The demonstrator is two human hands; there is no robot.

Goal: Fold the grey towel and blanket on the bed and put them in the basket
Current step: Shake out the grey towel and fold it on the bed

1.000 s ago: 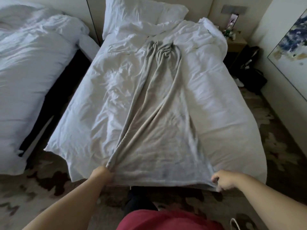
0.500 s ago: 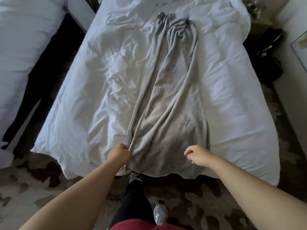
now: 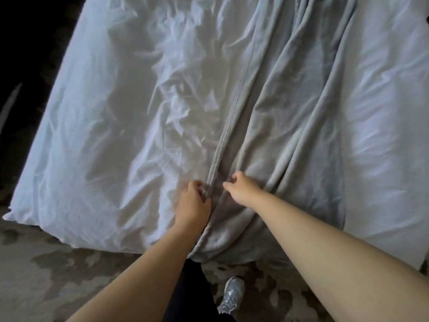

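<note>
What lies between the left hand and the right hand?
In the head view, only the grey blanket lies between the left hand and the right hand: its bunched edge and a shaded strip.

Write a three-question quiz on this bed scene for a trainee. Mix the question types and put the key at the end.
1. True or false: the grey blanket lies flat and smooth over the whole of the white bedding.
2. What does the left hand hold? A) the blanket's bunched left edge B) a pillow C) a basket
3. Fill in: the right hand pinches the blanket close beside the left hand, and between the arms a silver ____ stands on the carpet.

Key: 1 false, it is gathered in long folds running up the bed; 2 A; 3 shoe.
</note>
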